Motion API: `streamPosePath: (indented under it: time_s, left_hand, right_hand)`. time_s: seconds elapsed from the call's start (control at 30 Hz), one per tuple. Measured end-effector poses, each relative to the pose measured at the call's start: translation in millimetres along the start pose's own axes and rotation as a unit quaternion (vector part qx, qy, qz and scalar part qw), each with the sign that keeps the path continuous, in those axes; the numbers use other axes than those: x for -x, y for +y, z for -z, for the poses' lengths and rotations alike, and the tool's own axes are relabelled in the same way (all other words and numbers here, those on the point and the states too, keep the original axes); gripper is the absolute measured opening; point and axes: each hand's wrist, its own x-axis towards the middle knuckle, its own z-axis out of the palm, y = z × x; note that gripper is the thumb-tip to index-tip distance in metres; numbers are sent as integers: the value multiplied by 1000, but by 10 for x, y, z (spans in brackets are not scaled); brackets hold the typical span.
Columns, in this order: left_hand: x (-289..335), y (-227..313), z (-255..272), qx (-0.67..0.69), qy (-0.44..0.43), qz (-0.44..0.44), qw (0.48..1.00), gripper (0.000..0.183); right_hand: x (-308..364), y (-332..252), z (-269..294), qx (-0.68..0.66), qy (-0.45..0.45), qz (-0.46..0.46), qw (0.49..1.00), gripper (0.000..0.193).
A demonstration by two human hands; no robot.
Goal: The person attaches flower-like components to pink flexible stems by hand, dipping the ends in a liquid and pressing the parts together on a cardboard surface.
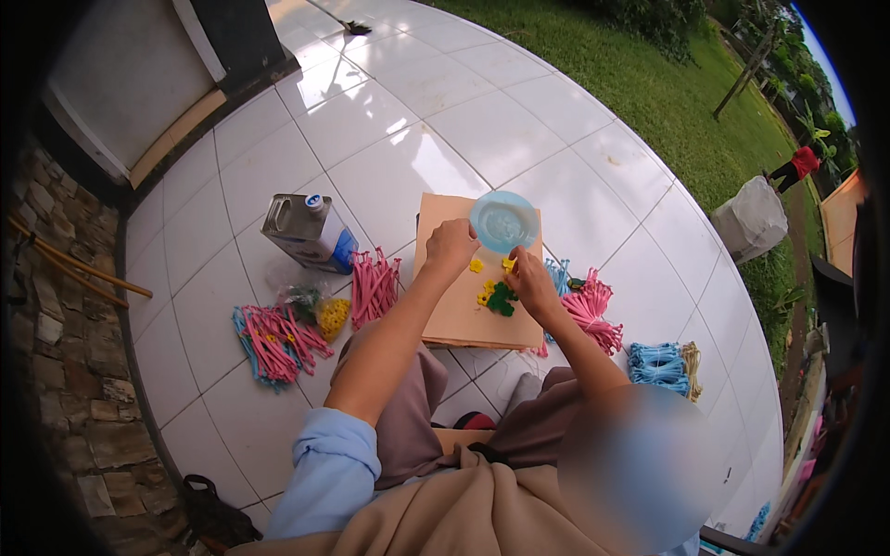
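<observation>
A light blue bowl (530, 221) with a pale, glossy content stands on the far right part of a tan cardboard-topped box (454, 315). My left hand (452, 246) is beside the bowl's left rim, its fingers pinched together; what they hold, if anything, is hidden. Just below the bowl, my right hand (534, 285) has closed its fingertips on a small yellow flower (509, 265). One loose yellow flower (476, 265) lies between the hands. Nearer me are a small yellow cluster (486, 293) and a heap of dark green leaf-shaped pieces (502, 299).
A metal can (311, 232) stands to the left, near pink bundles (374, 285), pink and blue strands (278, 343) and a bag of yellow pieces (334, 318). Right of the box lie pink strands (593, 313) and blue bundles (660, 367). A person (799, 167) is outside near a white sack (753, 219).
</observation>
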Motion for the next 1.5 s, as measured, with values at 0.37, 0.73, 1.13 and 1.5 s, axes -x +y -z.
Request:
streamPosePath:
  time_s: [0.37,0.73,1.13,1.5]
  left_hand:
    - [-15,61,-104,324,-268,153,894,24]
    - [-167,-106,-13,267,-107,84,954,14]
    - [-188,-81,9,254,-56,71,963,14]
    - [-199,-65,-32,276,-40,56,959,15]
  right_hand:
    - [-30,-412,198,-10,48,2,999,31]
    - [-308,154,181,168,78,-4,983,38]
    - [-351,101,119,179,84,7,980,36]
    - [-298,116,62,210,96,25,973,35]
